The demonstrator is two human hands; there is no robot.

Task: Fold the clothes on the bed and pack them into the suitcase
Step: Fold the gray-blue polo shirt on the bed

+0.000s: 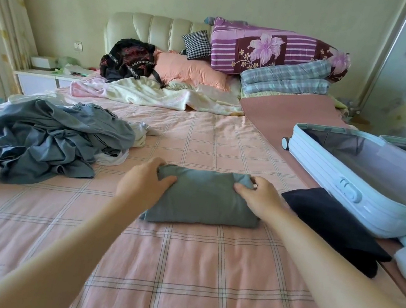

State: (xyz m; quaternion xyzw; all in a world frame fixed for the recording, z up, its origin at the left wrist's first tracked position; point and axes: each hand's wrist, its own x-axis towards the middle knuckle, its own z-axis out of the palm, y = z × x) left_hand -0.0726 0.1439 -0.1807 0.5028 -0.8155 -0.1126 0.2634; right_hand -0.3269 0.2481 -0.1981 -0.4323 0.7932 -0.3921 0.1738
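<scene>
Matt cloth garment [202, 201]; smooth glossy plastic suitcase [347, 174]; checked cloth sheet [178, 269].

Clothes pile [47, 139] left, suitcase [357, 178] right on bed [178, 269].

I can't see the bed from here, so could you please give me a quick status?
Left grip and right grip hold the folded grey garment. Open suitcase at right; black garment lies between.

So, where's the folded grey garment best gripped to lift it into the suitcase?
Probably by its two short ends, one hand from each side, reaching underneath: the folded grey garment is a soft, wide bundle that would sag or unfold if lifted mid-span. The left hand and right hand pinch its far corners.
</scene>
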